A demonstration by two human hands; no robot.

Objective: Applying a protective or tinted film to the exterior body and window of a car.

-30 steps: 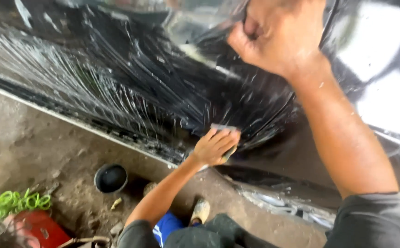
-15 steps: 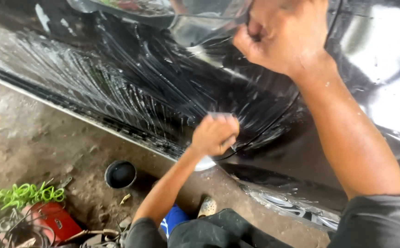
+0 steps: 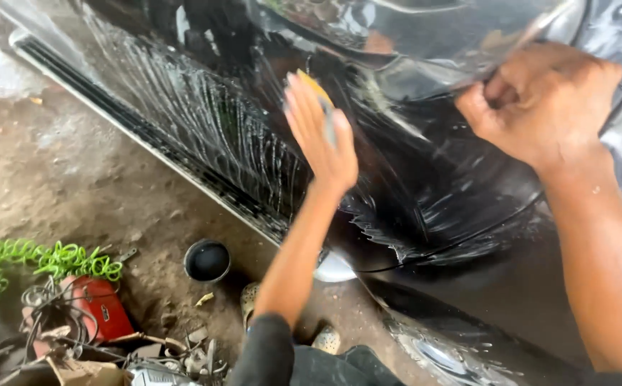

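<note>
A dirt floor lay below the wet, glossy black car body panel — streaked, so the rubbing looked partly done. The left hand pressed a yellow sanding pad flat against it; the right hand, fisted, gripped the panel's edge — a small black bowl sat below.

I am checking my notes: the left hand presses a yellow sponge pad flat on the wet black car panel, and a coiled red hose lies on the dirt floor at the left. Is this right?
One detail is wrong: the coiled hose is green, not red, as the head view shows. The left hand does press the yellow sponge pad on the wet black car panel.
</note>
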